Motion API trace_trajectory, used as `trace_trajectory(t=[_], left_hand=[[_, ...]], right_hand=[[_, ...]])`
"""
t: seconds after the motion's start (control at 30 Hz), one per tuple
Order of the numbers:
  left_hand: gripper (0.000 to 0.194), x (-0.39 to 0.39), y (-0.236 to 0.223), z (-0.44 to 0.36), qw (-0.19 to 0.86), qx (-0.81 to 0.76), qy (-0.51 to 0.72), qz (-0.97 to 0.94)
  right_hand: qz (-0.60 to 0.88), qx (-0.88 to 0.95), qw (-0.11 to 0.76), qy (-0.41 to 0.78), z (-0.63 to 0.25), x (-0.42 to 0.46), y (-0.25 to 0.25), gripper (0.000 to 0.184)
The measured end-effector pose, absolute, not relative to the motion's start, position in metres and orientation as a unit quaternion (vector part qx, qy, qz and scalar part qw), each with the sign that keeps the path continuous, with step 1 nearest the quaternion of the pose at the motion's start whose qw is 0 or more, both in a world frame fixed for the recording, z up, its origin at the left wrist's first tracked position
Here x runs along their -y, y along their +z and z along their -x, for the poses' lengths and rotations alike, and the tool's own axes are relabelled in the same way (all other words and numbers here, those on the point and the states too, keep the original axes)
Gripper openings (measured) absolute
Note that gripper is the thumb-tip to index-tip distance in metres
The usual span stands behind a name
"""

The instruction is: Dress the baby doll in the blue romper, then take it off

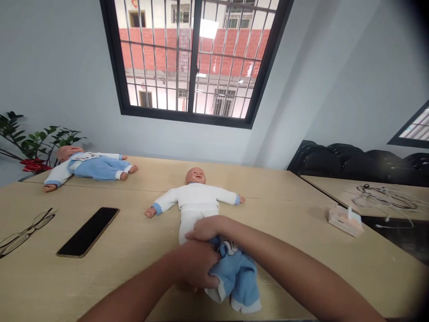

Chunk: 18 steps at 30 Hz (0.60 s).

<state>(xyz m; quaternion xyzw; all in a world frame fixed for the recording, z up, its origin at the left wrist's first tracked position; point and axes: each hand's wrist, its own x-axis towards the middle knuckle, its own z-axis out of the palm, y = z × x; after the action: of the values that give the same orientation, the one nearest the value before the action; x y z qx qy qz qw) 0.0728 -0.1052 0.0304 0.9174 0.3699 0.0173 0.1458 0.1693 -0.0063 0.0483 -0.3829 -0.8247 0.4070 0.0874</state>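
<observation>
A baby doll (197, 197) lies on its back in a white long-sleeved top and white trousers, its head toward the window and its arms spread. My right hand (208, 227) reaches across its legs with the fingers curled against the white trousers; what is inside them is hidden. Just below, my left hand (197, 264) is closed on small blue pants (239, 277) with white cuffs, its thumb at one leg opening. The pants hang bunched beside the doll's lower legs, which my hands mostly cover.
A second doll (100, 167) in blue and white lies at the back left, near a plant (40, 141). Glasses (28, 232) and a phone (89, 232) rest on the left. At the right are a small tissue pack (345, 221), tangled cables (389, 197) and black chairs (355, 163).
</observation>
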Motion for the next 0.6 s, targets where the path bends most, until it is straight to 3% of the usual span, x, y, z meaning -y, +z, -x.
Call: trace_trajectory(t=[0.1,0.17,0.27,0.47,0.6], left_hand=[[0.043,0.109,0.029,-0.076,0.134,-0.366,0.022,-0.921],[0.042,0.11,0.03,-0.076,0.124,-0.363,0.027,-0.923],[0.039,0.11,0.031,-0.076,0.112,-0.359,0.03,-0.926],[0.023,0.103,0.022,-0.07,0.113,-0.33,0.04,-0.936],[0.021,0.087,0.021,-0.058,0.122,-0.357,0.055,-0.924]], right_hand=[[0.435,0.834,-0.041,0.336,-0.161,0.007,0.037,0.052],[0.457,0.81,0.015,0.368,-0.157,0.009,0.035,0.044],[0.457,0.715,0.138,0.51,-0.153,0.005,0.039,0.034],[0.399,0.544,0.332,0.66,-0.16,-0.015,0.074,0.042],[0.333,0.457,0.364,0.74,-0.184,-0.019,0.083,0.026]])
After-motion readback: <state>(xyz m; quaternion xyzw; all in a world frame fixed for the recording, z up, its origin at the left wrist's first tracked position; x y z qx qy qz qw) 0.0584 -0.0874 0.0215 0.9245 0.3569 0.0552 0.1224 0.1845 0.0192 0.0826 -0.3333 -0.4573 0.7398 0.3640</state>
